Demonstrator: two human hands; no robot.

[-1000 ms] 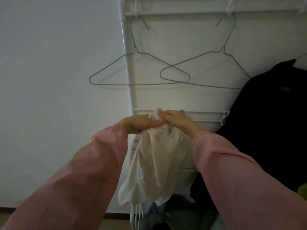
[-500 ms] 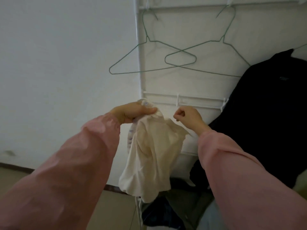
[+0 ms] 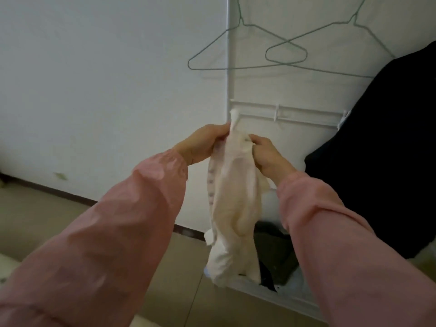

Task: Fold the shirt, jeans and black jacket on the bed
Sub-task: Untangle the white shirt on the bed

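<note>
Shirt [image 3: 232, 194]: top edge pinched by left hand [image 3: 203, 143] and right hand [image 3: 266, 153], hanging below them; fetching step, next carry to bed.

Cream shirt [image 3: 233, 197] dangles bunched, pinched at top; black jacket [image 3: 389, 149] hangs R.

Two pink long sleeves [image 3: 132, 220], gathered elastic cuffs [image 3: 174, 161]

The shirt [image 3: 236, 197] is thin cream cloth, matt and crumpled. The black jacket [image 3: 389, 161] looks like dense, matt fabric. The hangers [image 3: 213, 43] are thin wire with a pale green coating. The rack [image 3: 230, 67] is smooth white tubing, its material unclear. The pink sleeves [image 3: 132, 220] are smooth cloth with a faint sheen. The floor tiles [image 3: 47, 220] look smooth; the wall [image 3: 94, 79] is matt white.
</note>
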